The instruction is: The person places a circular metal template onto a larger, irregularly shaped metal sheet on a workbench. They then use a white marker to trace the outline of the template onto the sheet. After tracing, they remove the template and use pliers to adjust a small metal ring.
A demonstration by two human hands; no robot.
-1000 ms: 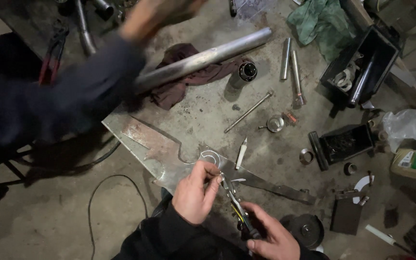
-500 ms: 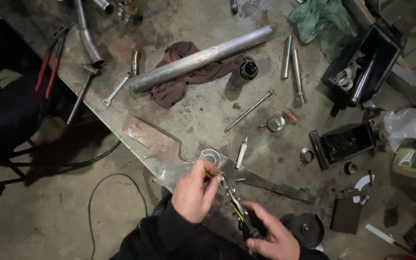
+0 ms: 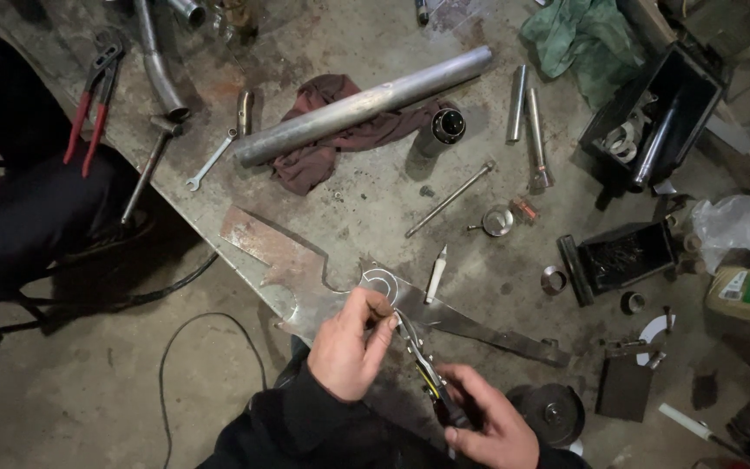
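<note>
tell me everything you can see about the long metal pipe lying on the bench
The long metal pipe is a straight, round, dull grey tube, steel by the look of it, with a scuffed, matte surface. It lies flat on the metal workbench, slanting from lower left to upper right. Its middle rests across a crumpled dark maroon rag; both ends stick out past the cloth. The lower left end looks open. A short dark cylinder sits just below its right half. No hand touches it.
</note>
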